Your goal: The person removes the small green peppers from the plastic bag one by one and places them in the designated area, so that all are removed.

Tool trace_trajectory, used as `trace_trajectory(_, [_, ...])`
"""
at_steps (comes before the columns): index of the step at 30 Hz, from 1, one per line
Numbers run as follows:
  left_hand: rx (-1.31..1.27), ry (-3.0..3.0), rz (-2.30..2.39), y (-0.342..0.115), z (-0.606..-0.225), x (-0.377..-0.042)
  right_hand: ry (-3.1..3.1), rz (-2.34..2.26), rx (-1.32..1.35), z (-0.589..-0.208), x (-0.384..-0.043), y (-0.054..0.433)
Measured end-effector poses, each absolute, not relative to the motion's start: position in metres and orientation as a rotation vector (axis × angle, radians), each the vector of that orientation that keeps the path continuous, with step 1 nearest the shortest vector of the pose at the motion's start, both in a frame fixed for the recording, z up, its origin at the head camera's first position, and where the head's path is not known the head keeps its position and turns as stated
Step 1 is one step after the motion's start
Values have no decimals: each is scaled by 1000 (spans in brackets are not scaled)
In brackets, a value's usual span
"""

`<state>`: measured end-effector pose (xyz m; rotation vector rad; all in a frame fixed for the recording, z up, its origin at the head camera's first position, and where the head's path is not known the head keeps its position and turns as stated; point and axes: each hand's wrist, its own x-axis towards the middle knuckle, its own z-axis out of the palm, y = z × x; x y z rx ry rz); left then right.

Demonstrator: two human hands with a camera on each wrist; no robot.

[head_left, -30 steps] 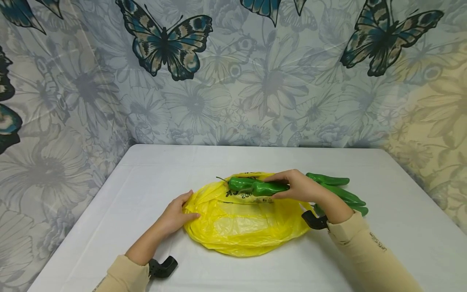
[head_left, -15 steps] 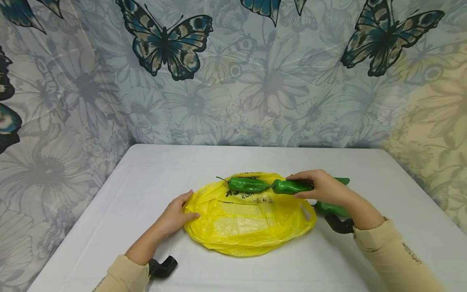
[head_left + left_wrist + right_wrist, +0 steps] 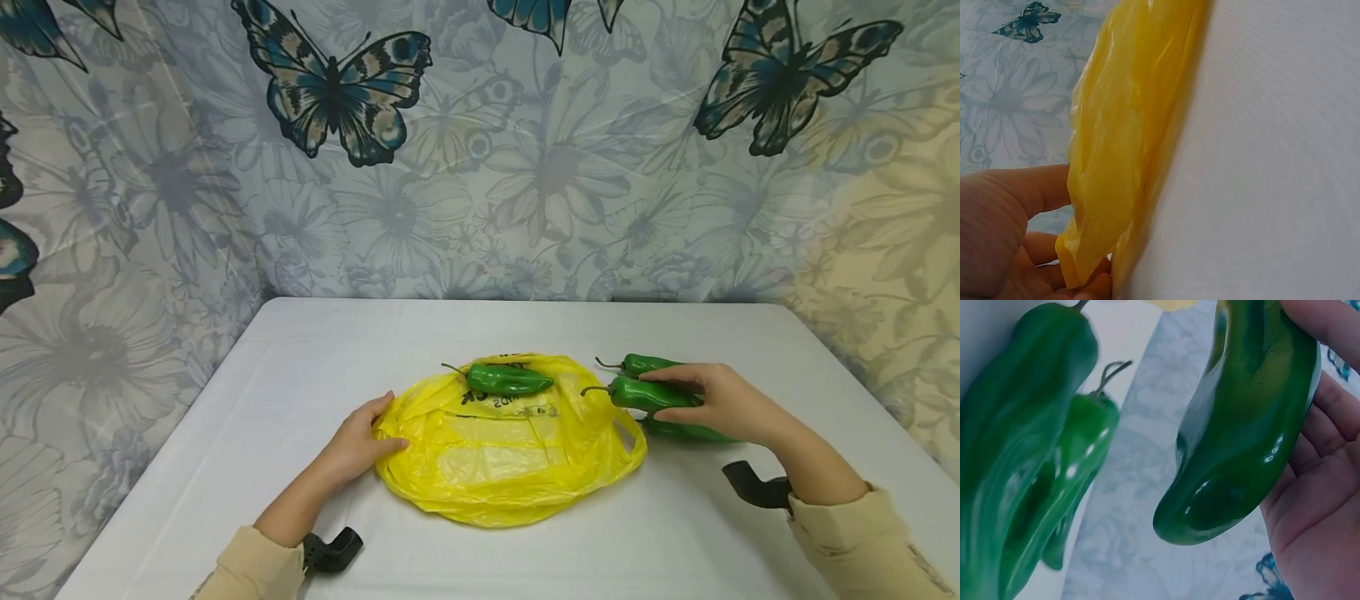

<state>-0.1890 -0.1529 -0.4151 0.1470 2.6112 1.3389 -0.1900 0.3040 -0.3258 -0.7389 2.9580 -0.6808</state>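
Observation:
My left hand (image 3: 356,442) grips the left side of a crinkled yellow plastic bag (image 3: 495,467), its thumb over the near side; in the left wrist view, fingers (image 3: 1047,187) curl round a fold of the yellow bag (image 3: 1113,137). On the bag's printed upper part lies one green pepper (image 3: 510,380), stem pointing left. My right hand (image 3: 723,404) holds another green pepper (image 3: 637,393) by its tapered end, right of the bag. In the right wrist view this pepper (image 3: 1241,444) is raised, between thumb and fingers, its tip hanging beside the palm.
Under and behind the held pepper lie further green peppers, one at the back (image 3: 648,363) and one in front (image 3: 686,430). In the right wrist view several peppers (image 3: 1029,425) lie to the left. The white table (image 3: 420,325) ends at a butterfly-patterned cloth wall (image 3: 555,167).
My right hand has moved right with its pepper, off the bag and over to the other peppers. The left hand and the bag stay in place, with one pepper left lying on the bag.

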Motion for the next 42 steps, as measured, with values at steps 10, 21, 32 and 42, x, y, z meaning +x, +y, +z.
trace_trajectory(10, [147,2629,1317,-154,-415,-188,3010,-664,-692,-334,-177,323])
trace_trajectory(21, [145,2647,1288,-155,-414,-187,2996,-644,-597,-341,-168,339])
trace_trajectory(32, [143,2645,1290,-153,-414,-188,2960,-721,-575,-358,-158,357])
trace_trajectory(42, [141,2642,1291,-152,-412,-188,2946,-693,-534,-368,-151,367])
